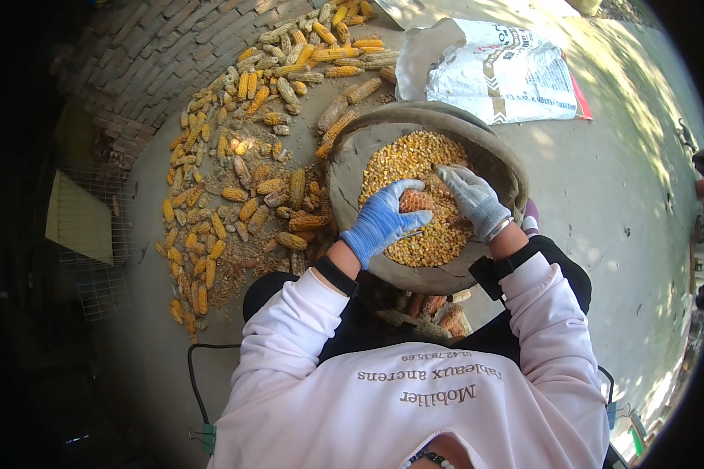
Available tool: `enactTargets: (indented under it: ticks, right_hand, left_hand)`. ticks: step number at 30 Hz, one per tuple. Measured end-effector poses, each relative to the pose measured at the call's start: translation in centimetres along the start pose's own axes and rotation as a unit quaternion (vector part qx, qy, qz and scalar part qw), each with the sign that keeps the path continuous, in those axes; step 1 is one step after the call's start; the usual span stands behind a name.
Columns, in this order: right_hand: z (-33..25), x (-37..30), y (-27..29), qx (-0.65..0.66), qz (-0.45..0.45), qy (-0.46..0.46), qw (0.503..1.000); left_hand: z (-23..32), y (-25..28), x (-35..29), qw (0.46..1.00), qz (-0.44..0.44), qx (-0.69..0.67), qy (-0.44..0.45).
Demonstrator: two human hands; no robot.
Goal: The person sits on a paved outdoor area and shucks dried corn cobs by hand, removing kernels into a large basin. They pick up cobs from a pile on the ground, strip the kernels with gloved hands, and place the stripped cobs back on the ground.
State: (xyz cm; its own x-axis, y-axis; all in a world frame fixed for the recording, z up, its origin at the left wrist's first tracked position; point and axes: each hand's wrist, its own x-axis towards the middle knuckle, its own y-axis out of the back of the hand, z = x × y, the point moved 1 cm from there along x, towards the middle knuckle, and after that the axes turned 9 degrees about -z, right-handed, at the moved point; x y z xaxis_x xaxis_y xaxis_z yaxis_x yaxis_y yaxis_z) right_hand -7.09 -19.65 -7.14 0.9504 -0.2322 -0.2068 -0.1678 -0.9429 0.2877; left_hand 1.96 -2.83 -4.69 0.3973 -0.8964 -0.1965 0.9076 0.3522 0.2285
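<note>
A wide, round grey basin (pixel 348 187) in front of me holds a bed of loose corn kernels (pixel 411 156). Over the kernels, my left hand (pixel 382 223), in a blue glove, has its thumb and fingers curled round a reddish, mostly stripped corn cob (pixel 416 201). Just right of that cob is my right hand (pixel 471 197), in a pale grey glove with dirty fingertips. Its fingers are bent and pressed together; anything inside them is too small or hidden to name.
A long heap of yellow corn cobs (pixel 272 186) spreads over the floor on the left and far side. Behind the basin lies a white printed sack (pixel 501 74). Stripped cobs (pixel 452 319) lie between my legs below the basin. A wire cage (pixel 94 227) stands far left.
</note>
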Motion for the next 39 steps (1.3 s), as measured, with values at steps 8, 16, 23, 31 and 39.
enactTargets:
  ticks: [8, 16, 23, 31, 39]
  right_hand:
    - [0.0, -0.1, 0.0, 0.089, 0.036, -0.008, 0.995]
    - [0.2, -0.7, 2.1, 0.021, 0.114, -0.047, 0.992]
    - [-0.1, -2.4, 2.4, -0.309, 0.021, -0.072, 0.948]
    - [-0.3, -3.7, 0.2, -0.387, -0.093, -0.069, 0.915]
    - [1.2, -0.7, -0.1, -0.414, -0.103, -0.094, 0.9]
  left_hand:
    - [-0.1, 1.0, -0.4, 0.938, 0.006, -0.302, 0.17]
    - [0.5, -0.4, -2.2, 0.921, -0.343, 0.126, 0.134]
    - [1.1, 1.3, -3.0, 0.969, -0.054, 0.177, 0.164]
    - [8.4, 10.0, -8.9, 0.983, 0.109, 0.126, 0.077]
    - [-1.5, 18.8, -15.6, 0.918, 0.144, 0.251, 0.272]
